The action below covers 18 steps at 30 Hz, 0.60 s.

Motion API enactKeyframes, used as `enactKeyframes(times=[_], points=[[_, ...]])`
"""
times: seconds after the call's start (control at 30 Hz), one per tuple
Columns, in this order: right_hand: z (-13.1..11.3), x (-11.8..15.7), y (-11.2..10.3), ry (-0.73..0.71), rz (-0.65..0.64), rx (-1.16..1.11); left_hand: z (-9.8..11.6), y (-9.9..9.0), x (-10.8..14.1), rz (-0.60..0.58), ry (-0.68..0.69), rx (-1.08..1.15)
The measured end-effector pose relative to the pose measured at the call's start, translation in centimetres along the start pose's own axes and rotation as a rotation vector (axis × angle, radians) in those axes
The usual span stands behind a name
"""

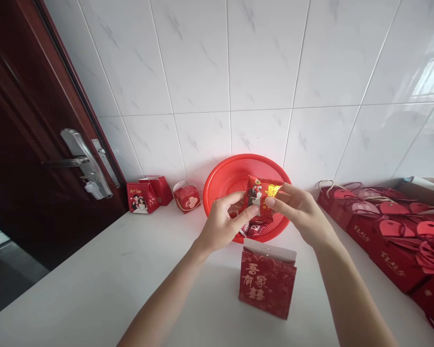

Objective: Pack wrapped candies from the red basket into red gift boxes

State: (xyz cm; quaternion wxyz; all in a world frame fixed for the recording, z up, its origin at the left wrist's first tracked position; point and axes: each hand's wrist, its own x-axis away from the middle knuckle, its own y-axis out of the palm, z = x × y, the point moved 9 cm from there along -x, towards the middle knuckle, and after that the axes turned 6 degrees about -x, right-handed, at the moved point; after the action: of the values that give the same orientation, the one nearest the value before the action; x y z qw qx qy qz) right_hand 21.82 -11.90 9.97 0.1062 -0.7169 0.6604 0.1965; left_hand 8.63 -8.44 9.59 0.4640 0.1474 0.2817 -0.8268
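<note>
A small red candy packet point(262, 195) with a printed couple and gold lettering is held between my two hands over the basket. My left hand point(226, 219) pinches its left side, thumb across the front. On the packet's right side, my right hand point(298, 207) grips with thumb and fingers. Behind them stands the red plastic basket point(217, 180), with several wrapped sweets point(255, 229) lying inside, partly hidden by my hands. Nearer to me, a dark red gift box point(267, 284) with gold characters stands upright, its top open.
Several red gift boxes point(383, 226) with cord handles crowd the right side. At the left back stand a red box with a couple print point(142, 197) and a small round-cornered red box point(187, 197). A tiled wall point(202, 72) closes the back; a dark door point(39, 120) is at left.
</note>
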Motion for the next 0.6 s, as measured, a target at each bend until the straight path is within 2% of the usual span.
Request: enactKeyframes(times=[0.3, 0.6], points=[[0.40, 0.07, -0.32, 0.027, -0.025, 0.038, 0.12, 0.42, 0.02, -0.028, -0.001, 0.036], [0.19, 0.02, 0.30, 0.032, -0.078, -0.012, -0.25, 0.30, -0.05, -0.002, -0.014, 0.068]])
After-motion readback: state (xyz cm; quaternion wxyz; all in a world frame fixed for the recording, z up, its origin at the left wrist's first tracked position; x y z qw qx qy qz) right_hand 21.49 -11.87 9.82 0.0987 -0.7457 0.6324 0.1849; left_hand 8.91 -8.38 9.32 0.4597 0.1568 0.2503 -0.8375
